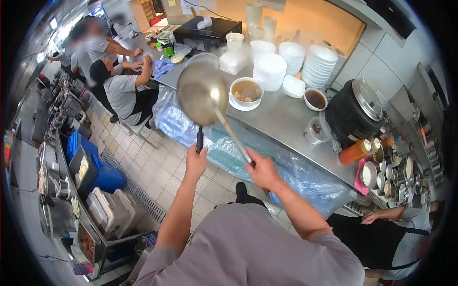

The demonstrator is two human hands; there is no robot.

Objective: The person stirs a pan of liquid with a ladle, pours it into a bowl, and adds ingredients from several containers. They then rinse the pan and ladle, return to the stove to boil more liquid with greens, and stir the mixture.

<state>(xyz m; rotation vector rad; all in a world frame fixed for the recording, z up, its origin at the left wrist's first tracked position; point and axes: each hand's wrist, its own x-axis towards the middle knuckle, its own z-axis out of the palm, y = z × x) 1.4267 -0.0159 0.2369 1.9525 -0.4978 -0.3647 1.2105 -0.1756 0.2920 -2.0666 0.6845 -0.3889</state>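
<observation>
My left hand (196, 163) is closed around the black handle of a round metal wok (193, 90), held up at the counter's edge. In my right hand (262, 168) is the long handle of a ladle (231, 132), its far end reaching over the wok; glare and blur hide the ladle's head. Just right of the wok, a white bowl (246, 106) of brown soup with pieces in it sits on the steel counter (281, 114). Steam blurs the area behind it.
Stacked white bowls (269, 71), a bowl of dark liquid (315, 99), a clear tub (317, 131) and a black pot (353, 112) stand on the counter. Blue bins (107, 171) are at left. People sit at the far left; another person (381, 233) is at lower right.
</observation>
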